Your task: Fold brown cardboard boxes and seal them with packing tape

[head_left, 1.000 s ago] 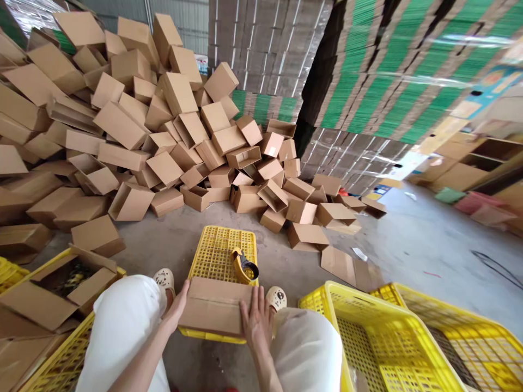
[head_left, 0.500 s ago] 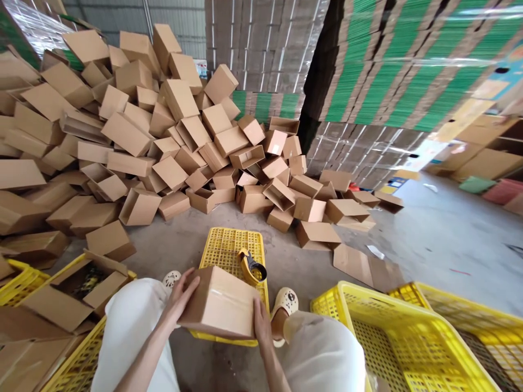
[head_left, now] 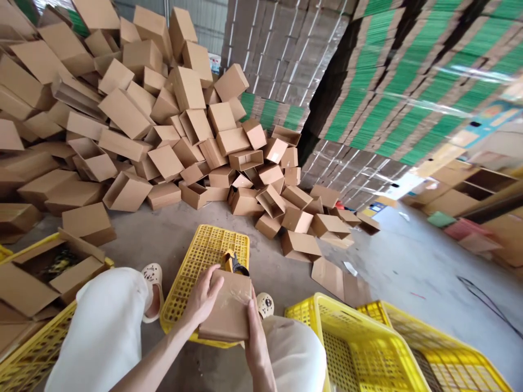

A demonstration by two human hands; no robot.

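Observation:
A closed cardboard box (head_left: 229,307), with shiny clear tape across it, is held between my two hands in front of my knees. My left hand (head_left: 203,294) grips its left side near the far corner, fingers over the edge. Along the right side presses my right hand (head_left: 255,326), thumb toward the top. Beneath the box is an upturned yellow plastic crate (head_left: 188,272). On that crate lies a yellow-and-black tape dispenser (head_left: 233,262), partly hidden behind the box.
A large heap of cardboard boxes (head_left: 131,109) spreads ahead and left. Yellow baskets (head_left: 318,321) stand at my right. An open carton (head_left: 53,272) with dark contents sits in a crate at left. Tall stacks of flattened cardboard (head_left: 376,81) rise behind.
The box has turned in my hands, showing a narrower face, and my hands are closer together. The view has tilted and shifted; the tape dispenser is now more covered by the box.

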